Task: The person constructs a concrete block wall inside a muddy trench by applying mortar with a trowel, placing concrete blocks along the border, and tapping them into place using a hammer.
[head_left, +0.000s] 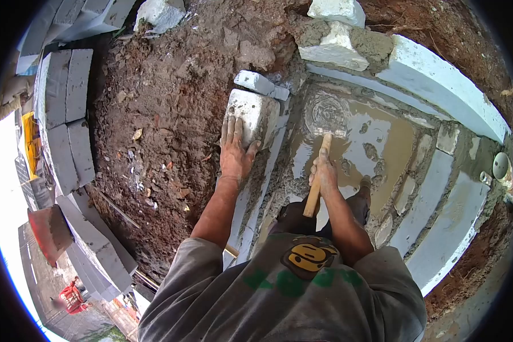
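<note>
My left hand (237, 149) lies with its fingers spread on a light grey block (255, 113), which sits on the wall's mortared top. A smaller white piece (261, 84) touches the far end of that block. My right hand (325, 171) is wrapped round the wooden handle (312, 196) of a tool. The tool's head is down in the muddy water (396, 134) inside the pit, with rings of ripples just beyond it; its shape is hidden by the water and splash.
Block walls (430, 80) enclose the pit at the far side and right. Stacked grey blocks (68, 137) stand at the left beyond bare soil (159, 102). A person in red (73, 297) is at the lower left, near a reddish container (49, 232).
</note>
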`<state>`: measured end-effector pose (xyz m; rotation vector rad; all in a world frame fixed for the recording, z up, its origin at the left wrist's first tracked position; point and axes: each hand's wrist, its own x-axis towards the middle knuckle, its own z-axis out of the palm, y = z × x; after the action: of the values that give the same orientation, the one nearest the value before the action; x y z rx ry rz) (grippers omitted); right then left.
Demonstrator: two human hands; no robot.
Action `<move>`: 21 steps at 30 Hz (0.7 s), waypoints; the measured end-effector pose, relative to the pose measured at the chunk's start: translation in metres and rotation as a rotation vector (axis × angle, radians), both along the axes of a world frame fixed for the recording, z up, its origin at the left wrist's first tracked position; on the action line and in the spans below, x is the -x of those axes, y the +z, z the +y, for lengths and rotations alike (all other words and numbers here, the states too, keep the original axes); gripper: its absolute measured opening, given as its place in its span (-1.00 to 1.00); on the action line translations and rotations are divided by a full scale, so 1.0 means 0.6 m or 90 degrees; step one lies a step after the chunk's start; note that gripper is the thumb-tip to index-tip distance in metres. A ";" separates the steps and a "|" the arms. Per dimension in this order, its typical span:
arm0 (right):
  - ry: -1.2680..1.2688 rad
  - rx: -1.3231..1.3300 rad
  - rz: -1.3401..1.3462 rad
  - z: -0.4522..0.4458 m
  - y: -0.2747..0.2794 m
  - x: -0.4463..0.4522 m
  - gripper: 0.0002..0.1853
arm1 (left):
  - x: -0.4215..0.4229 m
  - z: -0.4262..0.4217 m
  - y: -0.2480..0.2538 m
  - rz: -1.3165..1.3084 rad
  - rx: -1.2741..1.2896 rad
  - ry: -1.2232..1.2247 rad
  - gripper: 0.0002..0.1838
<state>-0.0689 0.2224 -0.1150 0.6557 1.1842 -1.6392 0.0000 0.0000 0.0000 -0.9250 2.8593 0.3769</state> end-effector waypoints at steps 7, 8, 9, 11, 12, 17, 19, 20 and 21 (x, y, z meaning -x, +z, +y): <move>0.116 -0.035 0.179 -0.032 0.078 -0.012 -0.68 | -0.026 0.003 -0.016 0.042 0.027 0.022 -0.24; 0.204 -0.078 0.255 -0.031 0.102 -0.001 -0.73 | -0.025 0.004 -0.016 0.049 0.027 0.024 -0.24; 0.278 -0.120 0.578 -0.031 0.110 0.012 -0.73 | -0.024 0.004 -0.015 0.056 0.027 0.025 -0.25; 0.404 -0.197 1.229 -0.029 0.125 0.040 -0.72 | -0.025 0.007 -0.018 0.123 0.020 0.039 -0.26; 0.409 -0.127 0.642 -0.042 0.156 0.044 -0.70 | -0.027 0.008 -0.021 0.159 0.011 0.053 -0.26; 0.443 -0.071 0.939 -0.107 0.265 0.080 -0.61 | -0.024 0.015 -0.015 0.242 -0.023 0.141 -0.27; 0.508 -0.121 0.972 -0.139 0.272 0.076 -0.60 | -0.026 0.013 -0.016 0.255 -0.024 0.135 -0.28; 0.601 -0.149 0.984 -0.158 0.258 0.074 -0.59 | -0.028 0.010 -0.021 0.267 -0.008 0.120 -0.30; 0.628 -0.141 0.991 -0.179 0.232 0.071 -0.59 | -0.030 0.010 -0.021 0.267 -0.009 0.127 -0.30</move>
<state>-0.1117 0.1153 0.0242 -1.2449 2.1982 -0.9148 0.0178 0.0061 -0.0129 -1.2671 3.1296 0.6848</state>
